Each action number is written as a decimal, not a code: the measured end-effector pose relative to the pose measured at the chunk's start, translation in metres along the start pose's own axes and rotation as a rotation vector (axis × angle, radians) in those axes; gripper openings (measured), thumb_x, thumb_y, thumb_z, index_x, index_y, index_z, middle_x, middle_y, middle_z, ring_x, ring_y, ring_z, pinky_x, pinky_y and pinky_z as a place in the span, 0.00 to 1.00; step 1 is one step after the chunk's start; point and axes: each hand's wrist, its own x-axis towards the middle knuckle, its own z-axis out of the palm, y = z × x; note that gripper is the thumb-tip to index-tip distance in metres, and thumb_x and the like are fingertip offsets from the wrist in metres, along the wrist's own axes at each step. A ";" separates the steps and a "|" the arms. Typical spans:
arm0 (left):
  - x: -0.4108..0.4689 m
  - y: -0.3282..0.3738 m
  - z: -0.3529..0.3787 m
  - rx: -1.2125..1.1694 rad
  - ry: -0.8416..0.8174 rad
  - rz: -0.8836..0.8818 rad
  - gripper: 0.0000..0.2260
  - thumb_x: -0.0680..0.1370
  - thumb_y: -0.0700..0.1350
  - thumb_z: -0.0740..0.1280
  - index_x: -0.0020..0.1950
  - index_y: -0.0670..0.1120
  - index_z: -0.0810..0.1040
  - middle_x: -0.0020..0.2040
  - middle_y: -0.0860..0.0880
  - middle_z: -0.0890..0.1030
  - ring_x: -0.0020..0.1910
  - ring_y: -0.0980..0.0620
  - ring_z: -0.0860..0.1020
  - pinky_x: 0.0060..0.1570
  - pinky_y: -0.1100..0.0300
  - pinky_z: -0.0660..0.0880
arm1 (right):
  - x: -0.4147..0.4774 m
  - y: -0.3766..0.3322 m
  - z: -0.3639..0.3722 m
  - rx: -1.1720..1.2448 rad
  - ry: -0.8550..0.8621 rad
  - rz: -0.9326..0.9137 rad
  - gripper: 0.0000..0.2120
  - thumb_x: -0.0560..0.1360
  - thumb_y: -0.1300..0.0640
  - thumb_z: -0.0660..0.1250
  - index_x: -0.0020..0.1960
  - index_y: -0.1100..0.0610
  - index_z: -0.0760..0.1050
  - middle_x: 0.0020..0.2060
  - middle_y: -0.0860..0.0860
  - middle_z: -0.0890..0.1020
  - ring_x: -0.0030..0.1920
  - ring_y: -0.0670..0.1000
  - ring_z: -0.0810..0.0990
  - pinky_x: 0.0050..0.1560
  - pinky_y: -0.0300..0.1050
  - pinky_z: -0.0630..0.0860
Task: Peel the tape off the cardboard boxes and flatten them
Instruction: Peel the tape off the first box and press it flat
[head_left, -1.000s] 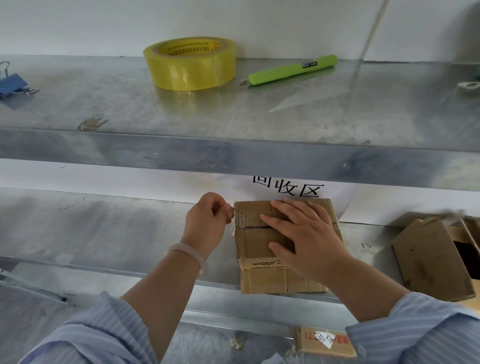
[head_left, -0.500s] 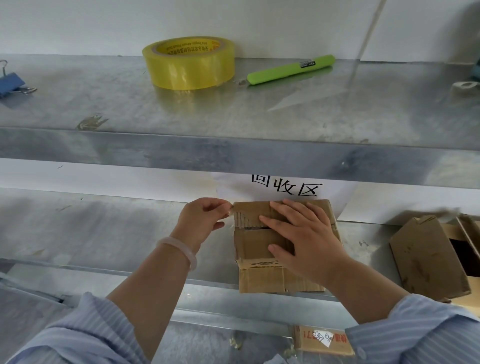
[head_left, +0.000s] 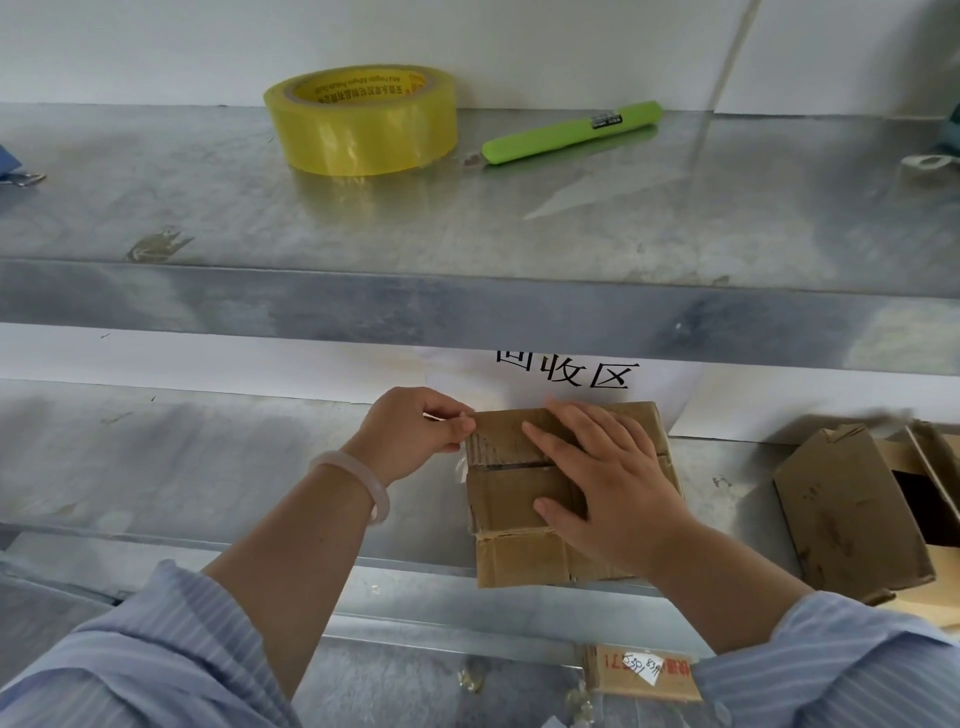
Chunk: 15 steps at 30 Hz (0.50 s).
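1. Head view, and the biggest things first: two metal shelves. The upper shelf (head_left: 571, 234) fills the top half, and the lower shelf (head_left: 182, 467) is where the work is happening.
2. The box (head_left: 519, 499) sits right at the front edge of the lower shelf, its top flaps closed with a dark seam across the middle. Ribbed cardboard shows at its far-left corner, so the paper skin there is already torn.
3. Off to the right on the same shelf, well apart, a second box (head_left: 841, 509) lies open and waiting.
4. The right hand (head_left: 618, 483) lies flat on the box top with fingers spread, pressing it down.
5. The left hand (head_left: 410, 441) is curled at the far-left corner, thumb and fingertips pinched together on what looks like the end of the tape strip (head_left: 460, 470), a clear scrap of which dangles beside the seam.
6. Up top, a yellow tape roll (head_left: 363, 124) and a green knife (head_left: 571, 132) lie just beside each other, untouched.
7. A pale bracelet (head_left: 358, 483) sits on the left wrist.
8. Risks, as I read them:
   - A sharp or steep pull could rip more paper skin off with the tape, or snap the thin strip and leave a stub that is hard to pick up again.
   - If the flat hand eases off while the other pulls leftward, the box could skid, and it is close enough to the edge to tip off.
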 end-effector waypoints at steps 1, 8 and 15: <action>0.000 -0.001 0.002 0.011 0.018 0.010 0.05 0.74 0.40 0.72 0.49 0.45 0.84 0.44 0.48 0.84 0.42 0.55 0.84 0.45 0.62 0.81 | 0.000 0.000 0.002 -0.007 -0.018 0.009 0.33 0.72 0.34 0.55 0.75 0.43 0.61 0.75 0.47 0.61 0.75 0.52 0.57 0.75 0.54 0.50; 0.001 -0.006 0.012 -0.018 0.142 0.004 0.05 0.76 0.40 0.70 0.43 0.49 0.83 0.41 0.49 0.84 0.40 0.53 0.84 0.44 0.60 0.81 | 0.002 0.002 0.003 -0.004 -0.060 0.019 0.35 0.72 0.32 0.52 0.76 0.42 0.56 0.77 0.45 0.56 0.77 0.50 0.51 0.74 0.50 0.41; 0.008 0.014 -0.001 0.218 -0.055 -0.039 0.07 0.79 0.48 0.65 0.51 0.48 0.82 0.43 0.50 0.83 0.38 0.53 0.83 0.36 0.64 0.80 | 0.000 0.002 0.005 -0.007 -0.073 0.005 0.33 0.72 0.32 0.52 0.75 0.41 0.56 0.76 0.43 0.58 0.76 0.50 0.53 0.74 0.52 0.42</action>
